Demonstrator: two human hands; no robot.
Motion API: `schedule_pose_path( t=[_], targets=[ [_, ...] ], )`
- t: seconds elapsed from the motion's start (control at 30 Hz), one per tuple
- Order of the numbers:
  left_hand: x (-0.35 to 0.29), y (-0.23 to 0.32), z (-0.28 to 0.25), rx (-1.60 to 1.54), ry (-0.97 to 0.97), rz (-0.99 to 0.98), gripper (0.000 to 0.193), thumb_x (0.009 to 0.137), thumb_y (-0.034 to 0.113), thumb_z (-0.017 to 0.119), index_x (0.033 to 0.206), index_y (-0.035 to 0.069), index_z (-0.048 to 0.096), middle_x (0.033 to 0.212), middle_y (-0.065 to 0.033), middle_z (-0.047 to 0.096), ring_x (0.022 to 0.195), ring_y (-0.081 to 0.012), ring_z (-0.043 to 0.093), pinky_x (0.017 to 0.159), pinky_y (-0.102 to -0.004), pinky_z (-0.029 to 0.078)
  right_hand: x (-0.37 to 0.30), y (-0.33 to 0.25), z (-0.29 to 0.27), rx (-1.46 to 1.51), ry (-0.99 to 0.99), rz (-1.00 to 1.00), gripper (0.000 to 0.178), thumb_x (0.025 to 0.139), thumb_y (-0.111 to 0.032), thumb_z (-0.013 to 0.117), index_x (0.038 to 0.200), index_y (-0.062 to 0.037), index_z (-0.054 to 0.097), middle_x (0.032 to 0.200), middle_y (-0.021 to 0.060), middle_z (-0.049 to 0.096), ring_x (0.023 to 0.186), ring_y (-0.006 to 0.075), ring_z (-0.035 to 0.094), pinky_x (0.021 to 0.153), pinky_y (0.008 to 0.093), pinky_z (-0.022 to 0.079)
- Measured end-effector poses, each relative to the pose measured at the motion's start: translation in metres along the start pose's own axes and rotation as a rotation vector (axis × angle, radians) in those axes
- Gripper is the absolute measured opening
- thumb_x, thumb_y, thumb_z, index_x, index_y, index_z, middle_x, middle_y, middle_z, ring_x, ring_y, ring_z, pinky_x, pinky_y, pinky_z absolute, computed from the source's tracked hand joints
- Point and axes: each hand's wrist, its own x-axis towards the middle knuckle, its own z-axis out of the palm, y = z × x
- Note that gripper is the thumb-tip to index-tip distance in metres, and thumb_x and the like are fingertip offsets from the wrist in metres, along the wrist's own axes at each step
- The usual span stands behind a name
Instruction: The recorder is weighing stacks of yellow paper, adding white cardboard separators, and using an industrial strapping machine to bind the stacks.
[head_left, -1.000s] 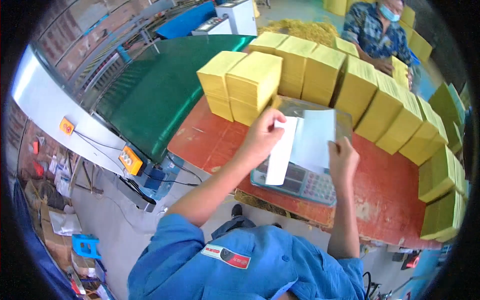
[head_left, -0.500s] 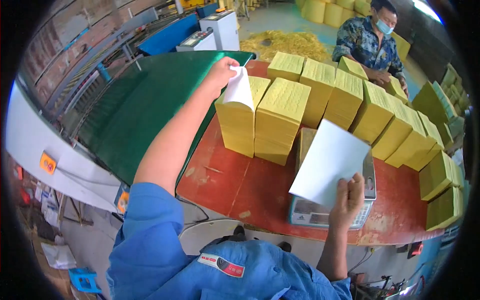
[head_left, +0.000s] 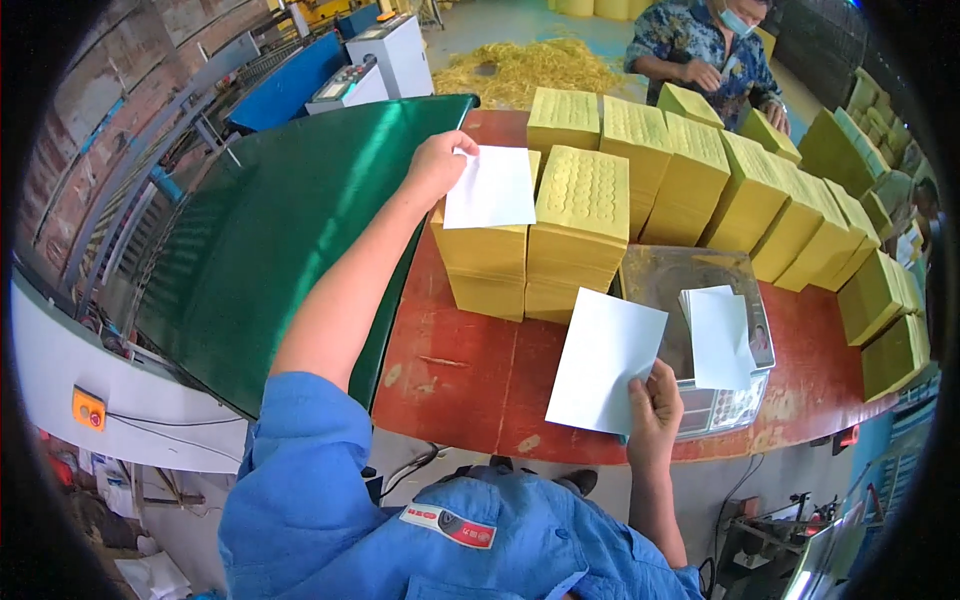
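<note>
1. Nearest, the right hand [head_left: 655, 415] pinches the lower right corner of a white sheet [head_left: 605, 360] between thumb and fingers, holding it tilted over the front of the red table [head_left: 470, 370].
2. Just right of that sheet, a weighing scale [head_left: 700, 290] stands on the table with a small stack of white sheets [head_left: 720, 335] lying on its steel pan.
3. Further out, the left hand [head_left: 435, 165] is stretched forward, its fingers closed on the left edge of a second white sheet [head_left: 492, 188], which lies on top of the left yellow paper stack [head_left: 485, 270].
4. Touching it on the right is another yellow stack [head_left: 580, 225]; a long row of yellow stacks [head_left: 760, 200] curves behind along the table.
5. To the left runs a green conveyor belt [head_left: 270, 230].
6. Farthest, a person in a patterned shirt [head_left: 700, 50] stands by the row.
</note>
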Motion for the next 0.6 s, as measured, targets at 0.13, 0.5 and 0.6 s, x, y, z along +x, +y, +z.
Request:
schedule_pose_path(
  t=[0.13, 0.5, 0.6],
  targets=[
    [-0.003, 0.000, 0.005, 0.215, 0.031, 0.115, 0.019, 0.077, 0.003, 0.059, 0.090, 0.008, 0.070, 0.100, -0.0139, 0.065, 0.094, -0.0315, 0.062, 0.083, -0.0394, 0.049, -0.002, 0.009, 0.009, 0.014, -0.016, 0.014, 0.029, 0.093, 0.002, 0.054, 0.122, 0.0023, 0.054, 0.100, 0.0046, 0.063, 0.090, 0.0089, 0.057, 0.082, 0.0240, 0.044],
    [-0.002, 0.004, 0.006, 0.366, -0.006, 0.225, 0.025, 0.081, 0.009, 0.060, 0.105, 0.008, 0.068, 0.111, -0.0137, 0.062, 0.107, -0.0319, 0.057, 0.093, -0.0410, 0.045, -0.003, 0.013, 0.024, 0.059, -0.034, 0.079, 0.030, 0.092, 0.003, 0.053, 0.121, 0.0037, 0.054, 0.096, 0.0026, 0.062, 0.084, 0.0068, 0.055, 0.078, 0.0223, 0.043],
    [-0.002, 0.009, 0.010, 0.439, 0.088, 0.273, 0.032, 0.085, 0.015, 0.059, 0.116, 0.009, 0.065, 0.123, -0.0161, 0.059, 0.121, -0.0345, 0.051, 0.103, -0.0420, 0.041, -0.005, 0.020, 0.022, 0.052, -0.044, 0.073, 0.028, 0.094, 0.002, 0.054, 0.121, 0.0034, 0.054, 0.099, 0.0045, 0.063, 0.089, 0.0085, 0.058, 0.081, 0.0234, 0.045]
  ],
)
